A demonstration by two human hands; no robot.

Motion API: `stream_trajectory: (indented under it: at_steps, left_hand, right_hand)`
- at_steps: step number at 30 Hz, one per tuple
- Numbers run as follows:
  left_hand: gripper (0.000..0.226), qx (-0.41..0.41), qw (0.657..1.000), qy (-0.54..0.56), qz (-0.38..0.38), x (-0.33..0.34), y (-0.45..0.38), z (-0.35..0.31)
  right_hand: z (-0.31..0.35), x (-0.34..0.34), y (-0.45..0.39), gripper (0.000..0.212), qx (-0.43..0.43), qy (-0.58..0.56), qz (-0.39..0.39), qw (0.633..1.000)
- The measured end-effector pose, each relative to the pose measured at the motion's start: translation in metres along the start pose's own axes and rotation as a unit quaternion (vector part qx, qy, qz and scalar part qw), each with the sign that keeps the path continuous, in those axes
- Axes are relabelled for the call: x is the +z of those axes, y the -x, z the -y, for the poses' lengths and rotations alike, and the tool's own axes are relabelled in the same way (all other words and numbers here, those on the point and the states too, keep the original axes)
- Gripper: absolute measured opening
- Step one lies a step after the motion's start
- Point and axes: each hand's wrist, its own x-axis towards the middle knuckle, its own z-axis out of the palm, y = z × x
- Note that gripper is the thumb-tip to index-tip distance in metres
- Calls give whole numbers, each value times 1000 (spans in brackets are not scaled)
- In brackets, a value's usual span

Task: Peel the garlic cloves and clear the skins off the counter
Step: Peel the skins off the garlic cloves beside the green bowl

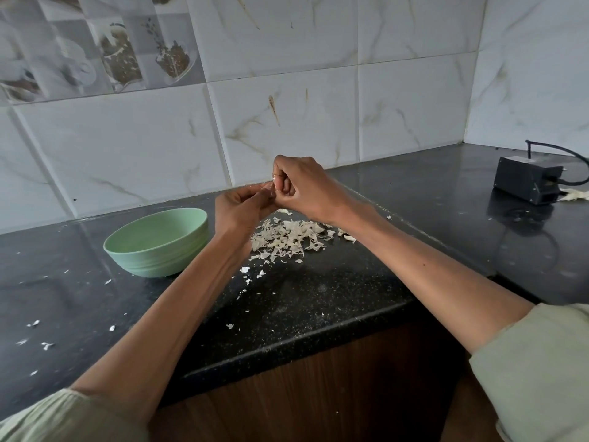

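Observation:
My left hand (pixel 240 207) and my right hand (pixel 302 185) meet above the black counter (pixel 318 298), fingers curled together around a small garlic clove (pixel 268 188) with a bit of papery skin showing; most of the clove is hidden by the fingers. Directly below the hands lies a pile of pale garlic skins (pixel 288 237). A light green bowl (pixel 157 242) stands on the counter just left of my left wrist; its inside is not visible from here.
Loose skin flakes (pixel 41 342) are scattered over the left and front of the counter. A black box with a cable (pixel 529 183) sits at the far right, more skins (pixel 575 195) beside it. The tiled wall runs behind; the counter edge drops to a wooden cabinet front.

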Motion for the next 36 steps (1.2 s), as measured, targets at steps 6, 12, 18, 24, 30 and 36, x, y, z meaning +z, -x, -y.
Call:
stream_trajectory:
  at_steps: [6,12,18,24,30,36]
  left_hand:
    - [7,-14,1000,6,-27,1,1,0]
    - [4,-42,994,85,-48,-3,-5,-4]
    - [10,-45,995,88,-31,-9,-10,-6]
    - [26,-29,996,83,11,-4,-8,-1]
    - [7,-27,998,47,17,-4,-8,-2]
    - [13,-11,1000,10,1,-5,-7,-4]
  right_hand:
    - [2,0,1,14,-10,-4,6,1000]
    - [-3,-2,2,15,8,-24,32,999]
    - [-11,-3,1,23,26,-22,16,999]
    - [-7,-5,2,30,15,-42,0,999]
    - [-6,-8,0,14,-2,-16,-47,999]
    - [-5,-11,0,13,-11,15,-39,999]
